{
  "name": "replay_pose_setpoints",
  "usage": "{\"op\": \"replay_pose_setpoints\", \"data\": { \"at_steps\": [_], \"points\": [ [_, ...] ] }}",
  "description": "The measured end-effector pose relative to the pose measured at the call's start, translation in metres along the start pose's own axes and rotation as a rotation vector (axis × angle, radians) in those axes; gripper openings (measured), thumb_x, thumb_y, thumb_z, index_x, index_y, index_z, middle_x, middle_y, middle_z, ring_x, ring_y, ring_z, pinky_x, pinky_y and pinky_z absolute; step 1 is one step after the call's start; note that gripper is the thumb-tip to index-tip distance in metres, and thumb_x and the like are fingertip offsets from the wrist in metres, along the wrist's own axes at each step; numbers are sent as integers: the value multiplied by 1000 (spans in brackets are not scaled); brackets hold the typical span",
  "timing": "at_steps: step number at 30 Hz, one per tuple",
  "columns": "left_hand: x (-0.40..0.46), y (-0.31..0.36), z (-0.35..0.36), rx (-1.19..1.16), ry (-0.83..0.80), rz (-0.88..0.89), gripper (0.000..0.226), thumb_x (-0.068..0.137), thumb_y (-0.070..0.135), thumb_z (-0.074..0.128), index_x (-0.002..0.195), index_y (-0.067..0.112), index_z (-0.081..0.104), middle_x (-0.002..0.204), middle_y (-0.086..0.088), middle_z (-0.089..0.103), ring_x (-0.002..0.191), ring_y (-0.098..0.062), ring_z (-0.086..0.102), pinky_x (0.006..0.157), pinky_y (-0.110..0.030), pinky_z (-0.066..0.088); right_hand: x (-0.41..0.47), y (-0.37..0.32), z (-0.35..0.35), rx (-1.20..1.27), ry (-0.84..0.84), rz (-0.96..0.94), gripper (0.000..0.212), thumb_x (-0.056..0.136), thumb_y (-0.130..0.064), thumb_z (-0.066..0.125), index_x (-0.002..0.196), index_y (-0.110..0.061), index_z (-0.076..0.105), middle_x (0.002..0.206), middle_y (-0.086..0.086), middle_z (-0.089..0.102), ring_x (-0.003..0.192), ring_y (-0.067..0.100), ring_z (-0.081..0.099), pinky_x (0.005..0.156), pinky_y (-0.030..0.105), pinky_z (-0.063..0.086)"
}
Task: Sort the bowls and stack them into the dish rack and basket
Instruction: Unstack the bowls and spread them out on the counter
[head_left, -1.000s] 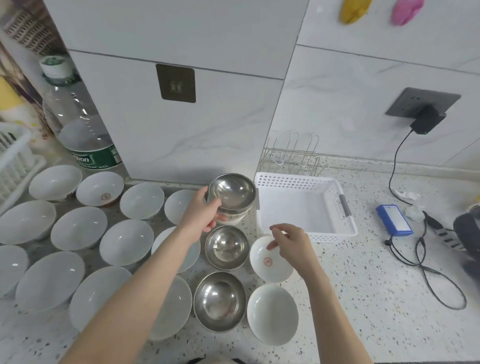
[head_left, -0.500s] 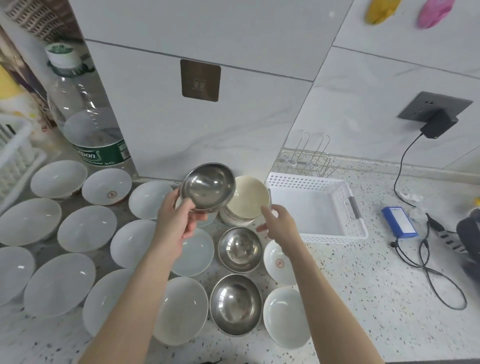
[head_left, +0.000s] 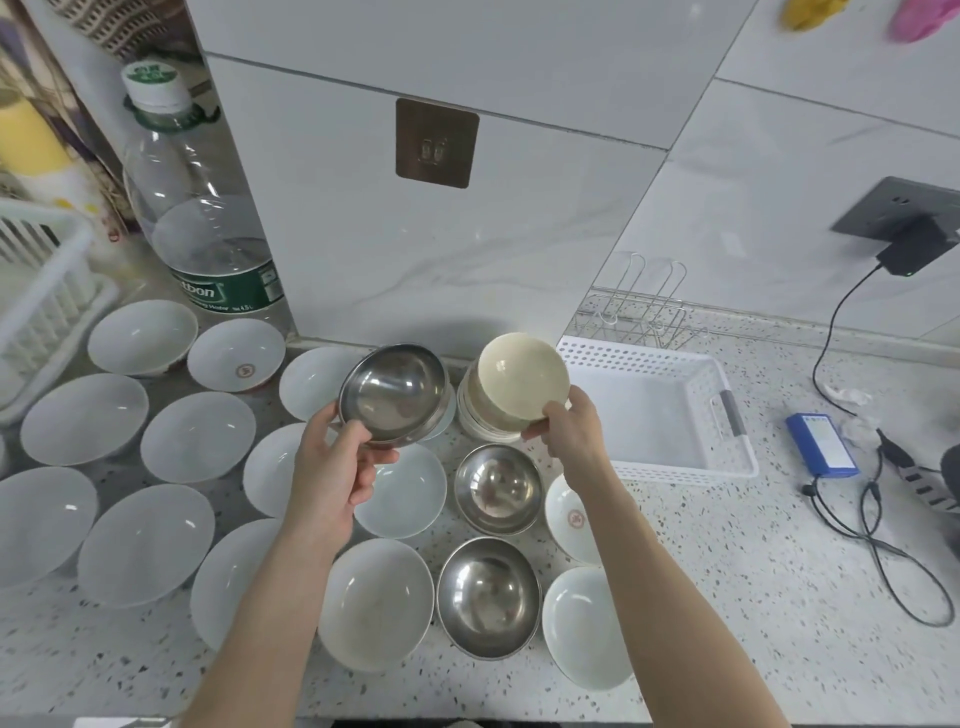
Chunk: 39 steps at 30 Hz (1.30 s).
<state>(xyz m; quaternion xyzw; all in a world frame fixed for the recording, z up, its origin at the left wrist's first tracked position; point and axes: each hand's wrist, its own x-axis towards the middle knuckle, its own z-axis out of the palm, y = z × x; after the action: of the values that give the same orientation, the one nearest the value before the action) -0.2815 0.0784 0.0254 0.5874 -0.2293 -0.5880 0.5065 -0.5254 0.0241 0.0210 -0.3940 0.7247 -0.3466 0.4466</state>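
My left hand (head_left: 332, 467) pinches a steel bowl (head_left: 393, 395) by its near rim, lifted above the counter. My right hand (head_left: 569, 431) grips a cream bowl (head_left: 522, 375), tilted over the cream stack (head_left: 480, 415). The white basket (head_left: 670, 415) sits at three o'clock, the wire dish rack (head_left: 641, 306) behind it at one o'clock.

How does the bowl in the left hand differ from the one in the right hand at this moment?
The steel bowl is shiny, reflective metal; the cream bowl is matte and pale. The steel bowl is held clear of other bowls, gripped by the left hand, while the cream bowl sits tilted just over a stack of similar bowls, pinched at its rim by the right hand. The steel bowl looks slightly wider. Both are empty and tipped toward the camera.
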Motion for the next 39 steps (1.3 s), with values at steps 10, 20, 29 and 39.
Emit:
{"op": "replay_pose_setpoints", "data": {
  "at_steps": [10,20,29,39],
  "points": [
    [-32,-20,45,13,-24,28,37,91,4,49,126,17,56,68,-5,69,58,-15,59,32,-16,23,-26,15,-95,472,135,-41,20,88,0,40,97,-10,55,54,15,65,39,13,27,36,18,24],
    [-88,-75,139,23,-64,-20,38,93,5,52,127,21,57,75,-10,68,54,-11,61,32,-19,22,-55,130,-218,265,248,40,36,88,0,41,116,-14,59,49,16,63,38,13,33,36,19,27],
    [-112,-107,167,44,-5,-2,49,91,0,48,130,29,56,73,-11,70,56,-13,61,30,-18,24,-41,179,-224,69,38,124,47,89,-2,42,128,-24,52,62,15,70,39,0,52,52,26,40],
    [-119,-122,166,101,52,-3,53,91,-2,47,142,15,46,76,-22,67,54,-14,63,30,-17,25,-28,186,-211,40,-57,67,52,87,-3,43,135,-24,49,69,12,72,50,1,63,57,28,43]
  ]
}}
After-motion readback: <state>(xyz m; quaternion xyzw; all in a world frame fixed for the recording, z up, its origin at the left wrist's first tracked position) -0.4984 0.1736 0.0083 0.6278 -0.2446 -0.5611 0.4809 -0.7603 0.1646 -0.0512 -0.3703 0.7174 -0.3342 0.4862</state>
